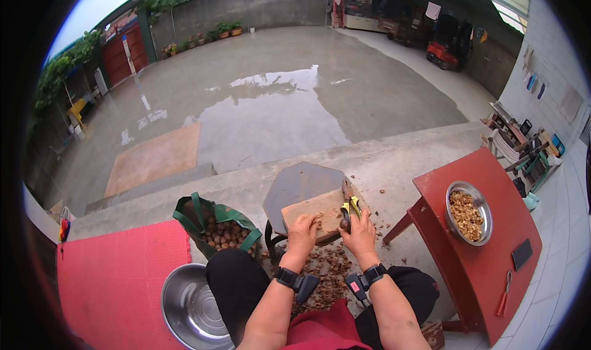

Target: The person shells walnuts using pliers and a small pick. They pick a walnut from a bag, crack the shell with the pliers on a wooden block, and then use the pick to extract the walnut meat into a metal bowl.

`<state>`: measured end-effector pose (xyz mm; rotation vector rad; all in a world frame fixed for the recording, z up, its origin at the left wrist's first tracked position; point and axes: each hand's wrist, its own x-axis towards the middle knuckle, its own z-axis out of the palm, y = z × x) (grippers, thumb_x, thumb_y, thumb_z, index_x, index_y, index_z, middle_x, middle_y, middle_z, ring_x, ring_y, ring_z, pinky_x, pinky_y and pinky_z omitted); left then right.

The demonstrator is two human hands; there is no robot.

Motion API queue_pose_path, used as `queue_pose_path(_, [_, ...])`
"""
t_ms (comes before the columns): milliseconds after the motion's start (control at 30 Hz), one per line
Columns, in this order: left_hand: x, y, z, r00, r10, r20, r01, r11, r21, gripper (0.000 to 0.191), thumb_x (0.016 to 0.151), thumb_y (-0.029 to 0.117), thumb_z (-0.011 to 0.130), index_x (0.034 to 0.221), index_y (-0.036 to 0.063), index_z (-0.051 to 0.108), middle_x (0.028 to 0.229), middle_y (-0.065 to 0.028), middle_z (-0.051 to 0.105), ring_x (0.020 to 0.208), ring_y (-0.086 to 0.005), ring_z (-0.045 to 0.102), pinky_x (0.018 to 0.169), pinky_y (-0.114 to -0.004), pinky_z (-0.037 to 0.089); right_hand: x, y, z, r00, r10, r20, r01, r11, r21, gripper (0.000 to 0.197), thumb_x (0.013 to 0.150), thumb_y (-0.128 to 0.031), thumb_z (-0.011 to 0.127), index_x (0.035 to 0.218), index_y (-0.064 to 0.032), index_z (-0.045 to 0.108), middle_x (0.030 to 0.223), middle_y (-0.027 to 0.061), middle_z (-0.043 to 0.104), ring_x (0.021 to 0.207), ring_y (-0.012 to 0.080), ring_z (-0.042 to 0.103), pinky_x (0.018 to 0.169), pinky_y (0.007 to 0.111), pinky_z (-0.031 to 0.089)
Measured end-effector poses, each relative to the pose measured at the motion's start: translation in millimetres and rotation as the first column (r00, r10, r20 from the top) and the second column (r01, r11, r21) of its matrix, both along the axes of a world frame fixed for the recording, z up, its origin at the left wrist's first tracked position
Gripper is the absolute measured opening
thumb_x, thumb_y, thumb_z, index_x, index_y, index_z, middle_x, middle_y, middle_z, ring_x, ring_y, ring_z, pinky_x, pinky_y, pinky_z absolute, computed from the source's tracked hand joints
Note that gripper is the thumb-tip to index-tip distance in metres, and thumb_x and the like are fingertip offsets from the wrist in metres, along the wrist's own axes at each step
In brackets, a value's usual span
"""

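Observation:
My left hand (302,232) is over the near left part of a wooden block (314,207), its fingertips pinched together around what looks like a small piece of walnut (318,219). My right hand (360,234) grips a pair of pliers with yellow and black handles (355,204); the rusty jaws point away from me over the block's far right corner. By the right thumb is a dark round thing (344,224), perhaps a walnut. The block lies on a grey-topped stool (300,177). Broken walnut shells (328,267) litter the floor below.
A green bag (196,211) of whole walnuts (226,234) stands left of the stool. Near my left knee is a steel basin (184,299) by a red mat (124,276). At right, a red table (498,202) bears a bowl of walnut kernels (466,216), a phone (522,254) and red-handled pliers (503,304).

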<state>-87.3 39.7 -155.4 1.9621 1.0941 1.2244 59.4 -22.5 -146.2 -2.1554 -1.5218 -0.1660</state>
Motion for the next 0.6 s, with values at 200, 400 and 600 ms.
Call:
queue_pose_path(200, [-5.8, -0.5, -0.7, 0.993, 0.053, -0.106, -0.036, 0.987, 0.158, 0.015, 0.067, 0.006, 0.06, 0.081, 0.0052, 0.059, 0.075, -0.0105, 0.055, 0.073, -0.0298, 0.05, 0.065, -0.036, 0.041, 4.1, -14.8, 10.4, 0.983, 0.031, -0.179, -0.041, 0.998, -0.054, 0.035, 0.061, -0.018, 0.064, 0.092, -0.0058, 0.052, 0.105, 0.0174, 0.044, 0.086, 0.0326, 0.051, 0.07, 0.039, 0.043])
queue_pose_path(400, [-9.3, 1.3, -2.5, 0.973, 0.162, -0.163, -0.121, 0.964, 0.235, 0.014, 0.064, 0.013, 0.064, 0.077, 0.0084, 0.061, 0.069, -0.0083, 0.056, 0.07, -0.0282, 0.049, 0.065, -0.036, 0.039, -0.4, -38.1, 10.8, 0.728, 0.271, -0.63, -0.186, 0.962, 0.2, 0.036, 0.059, -0.015, 0.065, 0.091, -0.0014, 0.055, 0.094, 0.016, 0.049, 0.077, 0.0293, 0.052, 0.069, 0.033, 0.043])
queue_pose_path(600, [-11.5, 2.2, -5.7, 0.976, 0.163, -0.142, -0.141, 0.977, 0.158, 0.014, 0.063, 0.014, 0.063, 0.075, 0.0074, 0.062, 0.069, -0.0089, 0.056, 0.071, -0.0282, 0.049, 0.066, -0.036, 0.039, -46.0, -61.3, 65.7, 0.873, 0.39, -0.294, -0.362, 0.92, 0.149, 0.035, 0.057, -0.014, 0.065, 0.089, -0.0063, 0.056, 0.097, 0.0158, 0.049, 0.081, 0.0322, 0.053, 0.069, 0.035, 0.044])
